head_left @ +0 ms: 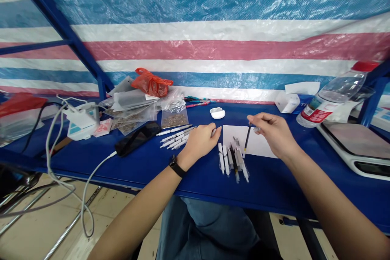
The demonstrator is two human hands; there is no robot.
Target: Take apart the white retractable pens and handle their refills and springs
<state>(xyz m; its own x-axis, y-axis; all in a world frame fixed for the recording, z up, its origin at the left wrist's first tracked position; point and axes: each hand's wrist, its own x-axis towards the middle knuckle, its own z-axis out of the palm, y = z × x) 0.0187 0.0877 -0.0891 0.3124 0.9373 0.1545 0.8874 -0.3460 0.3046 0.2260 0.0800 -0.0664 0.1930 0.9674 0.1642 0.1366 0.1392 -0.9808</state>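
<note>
My left hand (199,143) hovers at the near edge of a white paper sheet (234,138) on the blue table (268,183), its fingers closed around what looks like a white pen (213,132). My right hand (272,133) pinches the top of a slim black pen refill (246,140), which hangs tilted over the paper. Below the sheet lies a loose bunch of white and clear pens (233,162). Further white pens (173,138) fan out just left of my left hand, partly hidden by it.
A white earbud case (217,113) lies beyond the paper. Further left are a black phone (137,138), clear bags of brown granules (174,117), a red plastic bag (151,83) and a white charger (81,118) with cables. On the right stand a water bottle (335,97) and a digital scale (356,146).
</note>
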